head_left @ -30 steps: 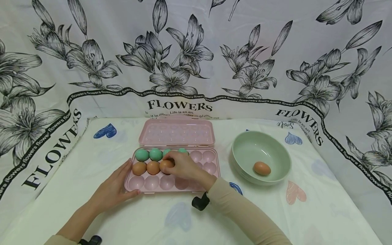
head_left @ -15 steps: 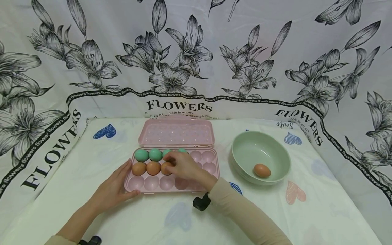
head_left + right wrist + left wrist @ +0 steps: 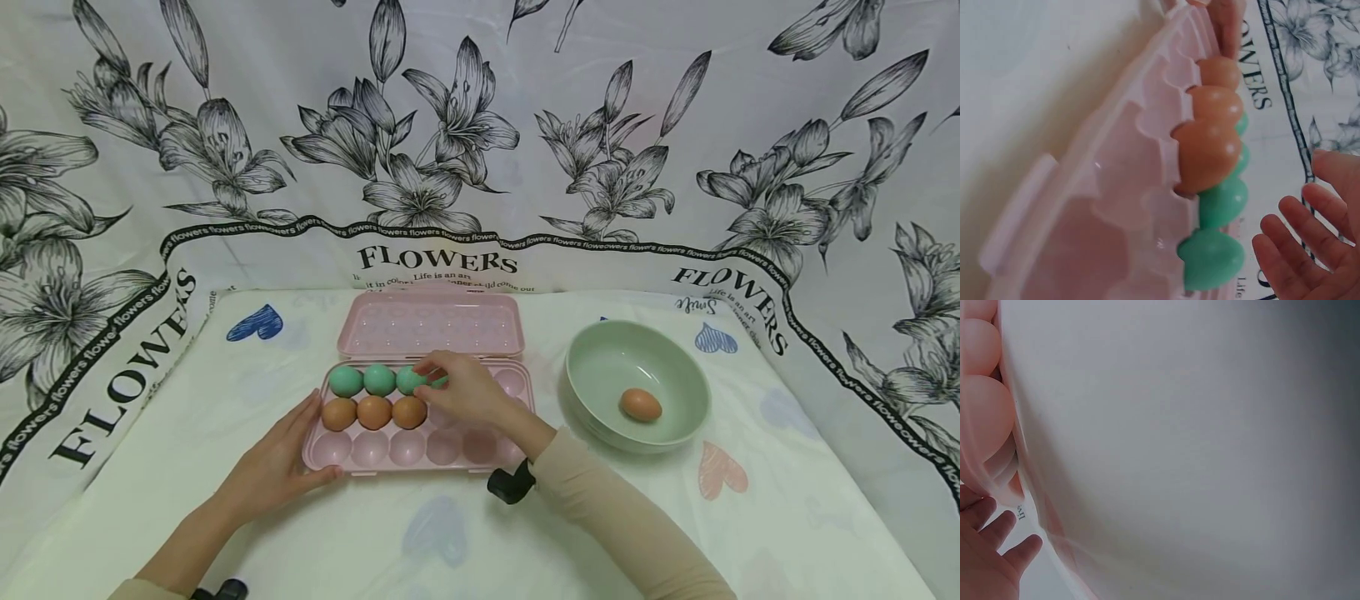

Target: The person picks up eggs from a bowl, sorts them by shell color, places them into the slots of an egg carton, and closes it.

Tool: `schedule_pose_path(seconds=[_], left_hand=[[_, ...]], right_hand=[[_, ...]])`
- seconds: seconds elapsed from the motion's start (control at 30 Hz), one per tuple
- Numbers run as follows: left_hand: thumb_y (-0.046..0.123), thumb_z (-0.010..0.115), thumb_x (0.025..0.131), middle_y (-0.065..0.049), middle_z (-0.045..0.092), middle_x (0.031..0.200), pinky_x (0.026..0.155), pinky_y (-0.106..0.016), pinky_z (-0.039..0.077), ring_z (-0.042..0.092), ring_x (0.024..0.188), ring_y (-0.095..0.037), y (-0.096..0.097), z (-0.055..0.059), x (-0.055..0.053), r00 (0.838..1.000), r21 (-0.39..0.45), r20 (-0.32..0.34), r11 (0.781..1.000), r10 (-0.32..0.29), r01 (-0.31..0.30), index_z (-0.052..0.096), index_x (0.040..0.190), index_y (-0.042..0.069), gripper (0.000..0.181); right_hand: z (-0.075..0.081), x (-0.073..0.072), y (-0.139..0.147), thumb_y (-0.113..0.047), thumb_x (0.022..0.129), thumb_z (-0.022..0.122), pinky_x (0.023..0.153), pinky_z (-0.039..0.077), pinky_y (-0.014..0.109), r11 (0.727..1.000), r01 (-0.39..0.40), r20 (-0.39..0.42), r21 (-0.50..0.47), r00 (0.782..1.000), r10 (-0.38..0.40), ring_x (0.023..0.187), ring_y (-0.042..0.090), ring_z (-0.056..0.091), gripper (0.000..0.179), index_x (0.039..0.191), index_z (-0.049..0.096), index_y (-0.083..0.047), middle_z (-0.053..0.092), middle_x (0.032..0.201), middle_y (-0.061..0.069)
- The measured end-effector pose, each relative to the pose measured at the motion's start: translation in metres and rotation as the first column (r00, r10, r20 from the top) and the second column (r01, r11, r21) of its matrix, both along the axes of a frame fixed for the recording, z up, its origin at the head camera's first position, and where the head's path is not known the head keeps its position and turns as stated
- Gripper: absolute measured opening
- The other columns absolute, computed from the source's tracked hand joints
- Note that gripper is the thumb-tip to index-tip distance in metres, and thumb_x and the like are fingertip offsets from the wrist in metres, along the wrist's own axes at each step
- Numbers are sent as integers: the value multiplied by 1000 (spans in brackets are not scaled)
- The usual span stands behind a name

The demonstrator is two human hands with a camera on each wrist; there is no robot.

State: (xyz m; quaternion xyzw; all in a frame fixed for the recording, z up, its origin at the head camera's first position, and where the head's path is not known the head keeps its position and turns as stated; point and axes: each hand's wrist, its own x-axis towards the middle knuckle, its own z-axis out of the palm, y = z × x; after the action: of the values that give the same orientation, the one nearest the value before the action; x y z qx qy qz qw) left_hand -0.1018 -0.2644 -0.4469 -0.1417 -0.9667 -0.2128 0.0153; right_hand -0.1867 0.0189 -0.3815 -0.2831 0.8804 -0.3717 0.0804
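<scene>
A pink egg carton (image 3: pixel 378 472) lies open on the cloth. Its back row bears several green eggs (image 3: pixel 380 380), the rightmost partly hidden by my right hand. Three brown eggs (image 3: pixel 374 412) sit in the middle row. My left hand (image 3: pixel 270 458) rests along the carton's left end, thumb at the front corner; the left wrist view shows its fingers (image 3: pixel 999 528) extended by the carton edge. Over the right part of the carton hovers my right hand (image 3: pixel 468 392), just right of the third brown egg. In the right wrist view its fingers (image 3: pixel 1310 225) are spread and hold nothing.
A pale green bowl (image 3: pixel 611 358) stands right of the carton, with one brown egg (image 3: pixel 641 405) inside. The carton's lid (image 3: pixel 431 325) is folded back behind it. A flower-printed curtain (image 3: pixel 465 125) hangs behind the table.
My right hand has let go of the third brown egg, which stays in the middle row. The hand has moved slightly up and to the right. My left hand stays at the carton.
</scene>
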Motion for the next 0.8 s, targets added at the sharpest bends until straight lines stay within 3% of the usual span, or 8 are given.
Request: schedule_pose_path(seconds=[0.2,0.4,0.63,0.8], left_hand=[[65,66,69,-19,25,149,98,-59,34,30,131,-42,0,1,0,1000,-2,4,1000,1,-1,19,146,3,110],[65,66,69,-18,25,149,98,-59,34,30,131,-41,-1,0,0,1000,-3,-3,1000,0,0,19,146,3,110],[65,66,69,-18,25,149,98,-59,34,30,131,-41,-1,0,0,1000,4,-5,1000,0,0,18,147,4,110],[65,67,68,-18,26,149,98,-59,35,31,131,-41,-1,0,-1,1000,1,-8,1000,-1,1,19,147,3,110]], right_hand=[[17,-11,23,-17,86,64,86,52,32,998,25,-29,-59,999,-27,102,21,61,30,113,60,-5,64,112,7],[30,-24,55,-15,85,64,83,53,31,997,57,-140,-45,988,-63,99,21,63,28,111,61,-5,65,109,8],[44,-35,97,-16,85,65,81,54,31,994,113,-208,16,972,-107,99,24,64,29,111,61,-4,65,109,11],[52,-38,128,-18,85,65,82,54,35,983,173,-206,58,966,-158,99,26,64,31,113,61,-4,65,110,12]])
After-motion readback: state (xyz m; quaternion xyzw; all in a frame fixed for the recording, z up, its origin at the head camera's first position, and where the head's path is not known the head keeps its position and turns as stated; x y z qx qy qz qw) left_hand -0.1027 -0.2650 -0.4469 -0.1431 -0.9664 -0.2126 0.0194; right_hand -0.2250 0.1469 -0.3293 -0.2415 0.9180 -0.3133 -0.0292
